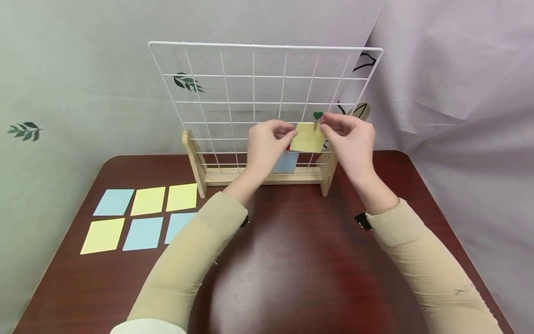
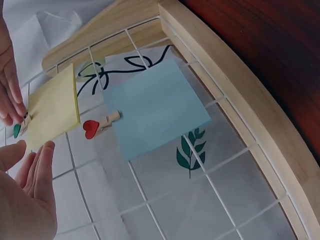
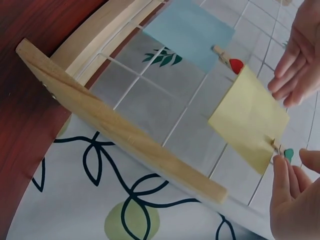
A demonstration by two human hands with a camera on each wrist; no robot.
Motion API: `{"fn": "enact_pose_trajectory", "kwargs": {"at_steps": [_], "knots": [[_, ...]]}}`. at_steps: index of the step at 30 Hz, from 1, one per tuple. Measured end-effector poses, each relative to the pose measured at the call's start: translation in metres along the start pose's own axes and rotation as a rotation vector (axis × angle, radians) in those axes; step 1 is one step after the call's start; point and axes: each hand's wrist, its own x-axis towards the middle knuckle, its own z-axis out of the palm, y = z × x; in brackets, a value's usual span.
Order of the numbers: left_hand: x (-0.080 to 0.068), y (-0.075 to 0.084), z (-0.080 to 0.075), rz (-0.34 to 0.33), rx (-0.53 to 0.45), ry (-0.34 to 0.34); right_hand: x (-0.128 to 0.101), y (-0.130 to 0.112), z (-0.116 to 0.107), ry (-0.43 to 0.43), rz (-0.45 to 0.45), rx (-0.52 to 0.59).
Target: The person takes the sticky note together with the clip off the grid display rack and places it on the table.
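Note:
A yellow sticky note (image 1: 308, 138) hangs on the white wire grid (image 1: 267, 75), held by a small wooden clothespin (image 3: 276, 146) with a green heart (image 1: 318, 115). My right hand (image 1: 352, 141) is beside that clothespin, thumb and fingers parted around the heart's side, fingertips close to it. At the note's left edge is my left hand (image 1: 267, 144), its thumb and fingers loosely bent near the paper; it does not appear to grip it. Lower on the grid, a blue sticky note (image 2: 157, 110) hangs from a clothespin with a red heart (image 2: 91, 129).
Wooden feet (image 1: 194, 162) and a crossbar (image 1: 263, 179) support the grid on the dark red table (image 1: 292, 260). Several blue and yellow notes lie in two rows at left, among them a yellow note (image 1: 102, 236) and a blue note (image 1: 143, 233). Patterned cloth (image 1: 62, 83) hangs behind.

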Motion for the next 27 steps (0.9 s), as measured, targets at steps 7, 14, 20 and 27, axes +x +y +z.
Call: {"fn": "enact_pose_trajectory", "kwargs": {"at_steps": [7,14,20,27], "knots": [[0.0,0.007,0.007,0.005,0.066,0.004,-0.006,0.002,0.006,0.064,-0.027,-0.006],[0.002,0.008,0.013,0.004,0.122,-0.03,-0.003,0.003,0.003,0.106,-0.171,-0.102],[0.004,0.006,0.018,-0.015,0.166,-0.056,0.004,0.001,-0.001,0.075,-0.217,-0.164],[0.005,0.008,0.022,-0.007,0.211,-0.028,0.003,-0.006,0.0,0.074,-0.281,-0.279]]}}
